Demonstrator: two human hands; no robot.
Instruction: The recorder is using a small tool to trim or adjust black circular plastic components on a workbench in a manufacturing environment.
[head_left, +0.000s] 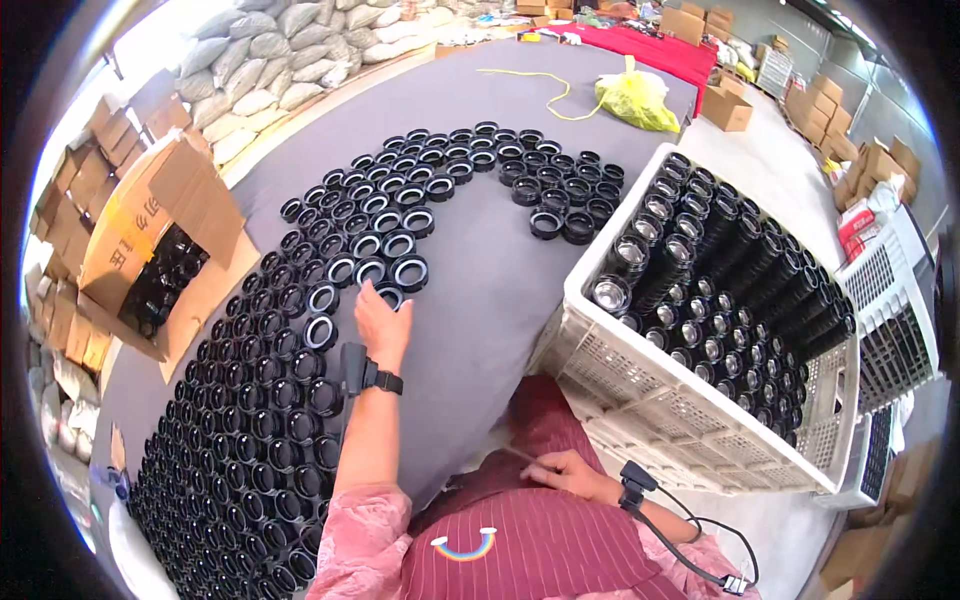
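Observation:
My left hand [385, 328], with a black strap and device at the wrist, reaches over the grey table. Its fingers and thumb close around a black ring-shaped cap [393, 293] at the inner edge of a wide field of such caps; the hand partly hides it. Beside it stand more black caps [409, 272], several with pale inner rims. My right hand [565, 474] rests low in front of the striped dark red apron [530, 535], fingers curled. A thin brownish thing shows by its fingertips, too small to name. A wristband with a black cable circles that wrist.
At the right stands a white plastic crate [640, 370] holding stacked black cylindrical pieces [720, 240]. An open cardboard box [200, 205] with black parts sits on the left. A yellow plastic bag [637, 98] lies on the far table [470, 85]. Sacks [270, 70] are piled behind.

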